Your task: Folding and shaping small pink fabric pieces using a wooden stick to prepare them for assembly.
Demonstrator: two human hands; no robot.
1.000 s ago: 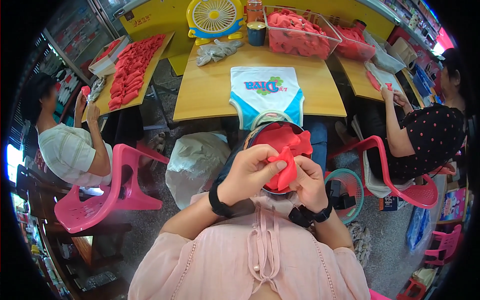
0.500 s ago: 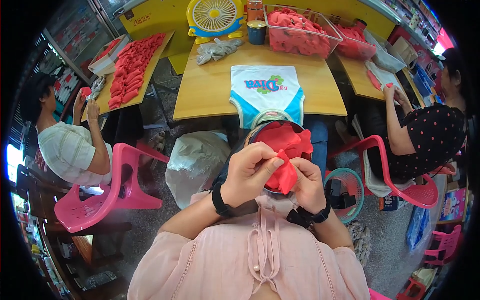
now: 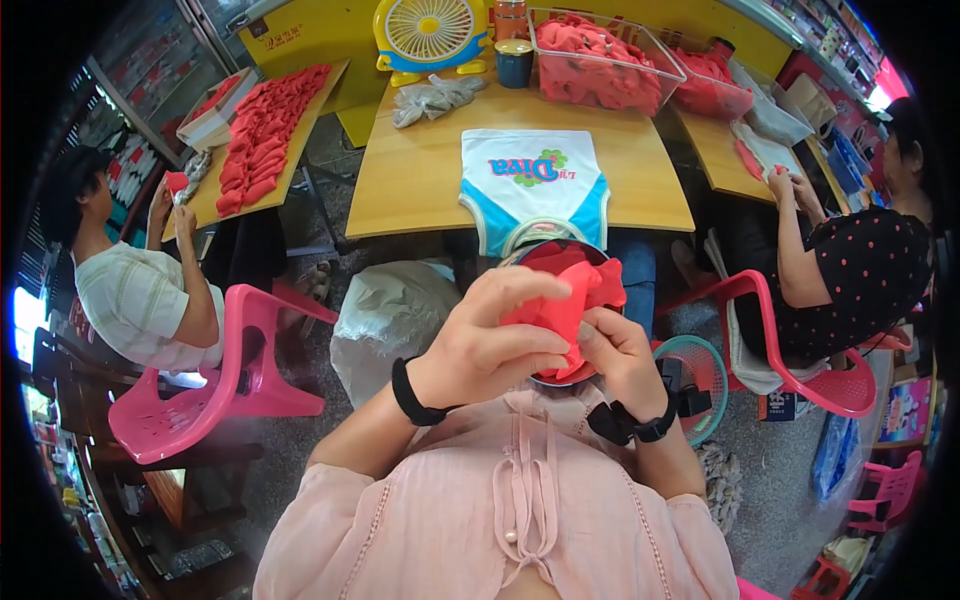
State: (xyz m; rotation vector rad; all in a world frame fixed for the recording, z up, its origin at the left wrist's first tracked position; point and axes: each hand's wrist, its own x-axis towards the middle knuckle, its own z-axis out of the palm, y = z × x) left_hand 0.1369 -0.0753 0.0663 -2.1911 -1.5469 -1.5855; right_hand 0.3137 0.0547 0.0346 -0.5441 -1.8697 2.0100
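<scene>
My right hand (image 3: 628,358) pinches the edge of a small piece of red fabric (image 3: 562,310), which hangs in front of my chest. My left hand (image 3: 480,335) is at the other side of the fabric, its fingers spread apart, the fingertips slightly blurred. Below both hands, more red fabric pieces (image 3: 606,284) fill a round dark container, mostly covered by my hands. Just beyond it, a white and turquoise baby garment (image 3: 480,150) with a colourful print hangs over the front edge of the wooden table (image 3: 400,190).
On the table stand a yellow-blue fan (image 3: 430,40), a dark cup (image 3: 513,66) and a clear bin (image 3: 650,85) of red pieces. A white sack (image 3: 390,315) and a green basket (image 3: 708,375) flank me. Co-workers sit on pink chairs (image 3: 240,370) to either side.
My left hand has let go of the red fabric and spread its fingers. The fabric has opened out in my right hand, which has moved slightly right.
</scene>
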